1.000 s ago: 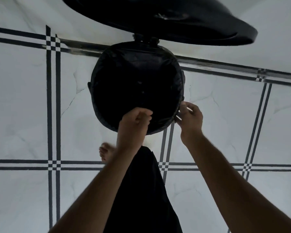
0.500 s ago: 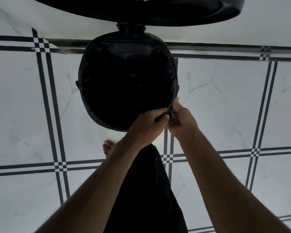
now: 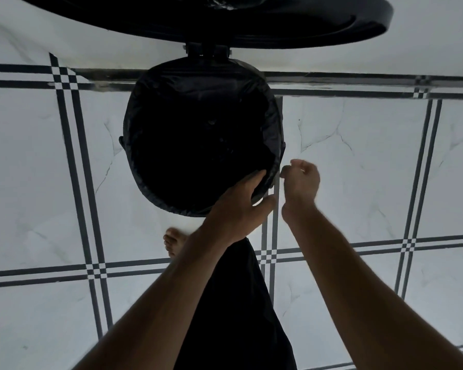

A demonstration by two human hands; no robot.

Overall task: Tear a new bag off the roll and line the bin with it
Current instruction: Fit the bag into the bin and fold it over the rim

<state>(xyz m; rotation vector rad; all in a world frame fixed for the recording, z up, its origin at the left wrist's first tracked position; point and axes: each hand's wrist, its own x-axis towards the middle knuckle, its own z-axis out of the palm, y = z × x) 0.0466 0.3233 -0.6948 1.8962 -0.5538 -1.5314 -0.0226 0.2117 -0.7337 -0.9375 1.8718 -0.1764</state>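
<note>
A round black bin (image 3: 202,134) stood on a white tiled floor (image 3: 358,156), its hinged lid (image 3: 225,20) swung up and back over the far rim. A black bag (image 3: 271,124) lined the bin, its glossy plastic folded outward over the rim most of the way round. The inside was too dark to show whether anything lay at the bottom.

The person's left hand (image 3: 241,206) reached to the near right edge of the bin, fingers laid over the rim and into the opening, thumb outside below, gripping the fold of bag there. The right hand (image 3: 301,181) hovered just beside the same edge, loosely curled with finger and thumb close together and a narrow gap between them; it was blurred, and nothing could be made out in it. A sliver of floor showed between it and the bin.

Dark double lines crossed the pale tiles in a wide grid, and one pair ran straight under the bin's right side. The floor lay open to the left and right of the bin. A bare foot (image 3: 174,241) rested on the tile near the bin's near edge, beside the person's dark clothing (image 3: 241,316), which filled the lower middle of the view. Behind the bin, a dark strip (image 3: 358,78) ran along the foot of a white wall (image 3: 51,38).
</note>
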